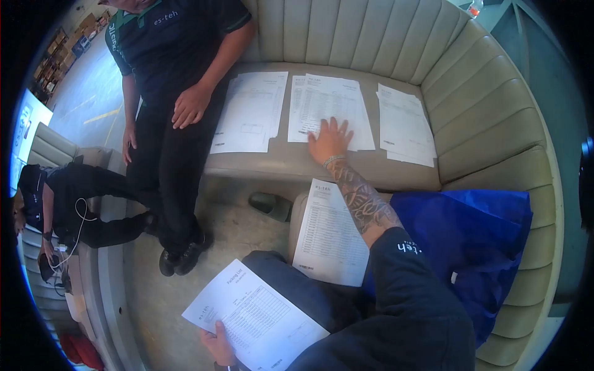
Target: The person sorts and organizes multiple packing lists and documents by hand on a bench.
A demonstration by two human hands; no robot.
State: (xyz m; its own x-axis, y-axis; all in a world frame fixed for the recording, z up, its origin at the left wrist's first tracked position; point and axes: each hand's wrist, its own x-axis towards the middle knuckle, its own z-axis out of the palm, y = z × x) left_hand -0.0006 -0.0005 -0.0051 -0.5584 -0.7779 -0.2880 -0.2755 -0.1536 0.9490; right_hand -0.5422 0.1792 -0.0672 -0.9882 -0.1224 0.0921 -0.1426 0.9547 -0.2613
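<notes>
My left hand (pixel 218 345) holds the lower left edge of a printed packing list (pixel 257 318) above my lap, its thumb on top of the sheet. My right hand (pixel 330 141), fingers spread, rests on the lower edge of the middle paper stack (pixel 328 102) on the seat. To its left lies another stack of papers (pixel 250 108), and to its right a third stack (pixel 405 123). One more printed sheet (pixel 331 235) lies beside my thigh, under my tattooed forearm.
A person (pixel 170 68) in dark clothes sits at the left end of the curved beige bench (pixel 495 105). Another person (pixel 46 204) is at the far left, near a white cable (pixel 79 232). A blue bag (pixel 467 247) lies at right. A green shoe (pixel 271 206) is on the floor.
</notes>
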